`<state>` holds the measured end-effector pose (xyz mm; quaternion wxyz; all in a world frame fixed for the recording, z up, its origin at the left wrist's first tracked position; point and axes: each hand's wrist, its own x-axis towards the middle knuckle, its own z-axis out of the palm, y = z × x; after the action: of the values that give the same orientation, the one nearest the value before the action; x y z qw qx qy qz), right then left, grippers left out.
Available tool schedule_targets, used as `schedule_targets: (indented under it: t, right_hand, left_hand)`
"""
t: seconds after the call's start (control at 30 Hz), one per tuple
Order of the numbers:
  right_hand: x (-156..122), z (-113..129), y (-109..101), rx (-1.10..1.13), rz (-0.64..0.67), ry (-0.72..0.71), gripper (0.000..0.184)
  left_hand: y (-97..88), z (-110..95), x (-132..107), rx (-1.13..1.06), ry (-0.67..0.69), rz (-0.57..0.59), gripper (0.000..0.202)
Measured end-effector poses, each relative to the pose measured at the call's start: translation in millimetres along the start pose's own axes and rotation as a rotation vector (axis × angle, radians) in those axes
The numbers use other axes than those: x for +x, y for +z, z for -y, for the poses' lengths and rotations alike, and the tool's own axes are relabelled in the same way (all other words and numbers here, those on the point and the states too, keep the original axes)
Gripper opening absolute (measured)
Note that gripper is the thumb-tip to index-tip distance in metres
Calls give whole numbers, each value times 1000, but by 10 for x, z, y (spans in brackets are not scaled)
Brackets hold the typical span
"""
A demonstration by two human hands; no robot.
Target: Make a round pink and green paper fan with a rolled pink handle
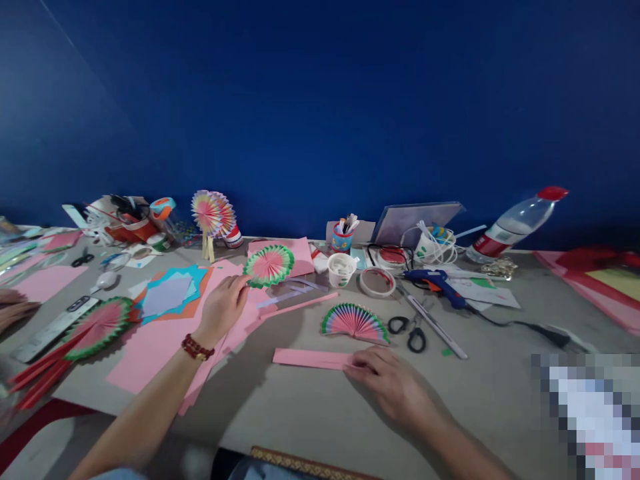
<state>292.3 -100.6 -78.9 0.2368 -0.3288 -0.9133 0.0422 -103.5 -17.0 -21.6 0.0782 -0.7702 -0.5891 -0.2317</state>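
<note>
My left hand (226, 305), with a beaded bracelet at the wrist, reaches across pink paper sheets (150, 353). Its closed fingers are at the near left edge of a round pleated paper fan (270, 265), pink with a green rim, and seem to pinch it. Closer to me, my right hand (384, 379) has its thumb and fingers closed on the right end of a folded pink paper strip (311, 359). Just beyond that strip lies a half-round pleated fan (355, 321) in pink, purple and green. Scissors (413, 332) with black handles rest to its right.
A utility knife (435, 323) and a blue glue gun (437, 283) with its cable lie at right. Behind are a white cup (342, 269), a tape roll (377, 282) and a tilted bottle (520, 223). Another person's hand (15, 310) is at far left, near a red-handled fan (97, 328).
</note>
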Motion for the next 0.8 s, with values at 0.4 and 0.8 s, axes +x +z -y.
schedule_targets:
  t: [0.4,0.8]
  right_hand:
    - [-10,9,-1,12,19,17,37]
    - [-2,11,-20,3,42,-1,34]
  left_hand:
    - [221,-242,-148,70,63,140,22]
    - [99,-1311,-975,-121,571,491,93]
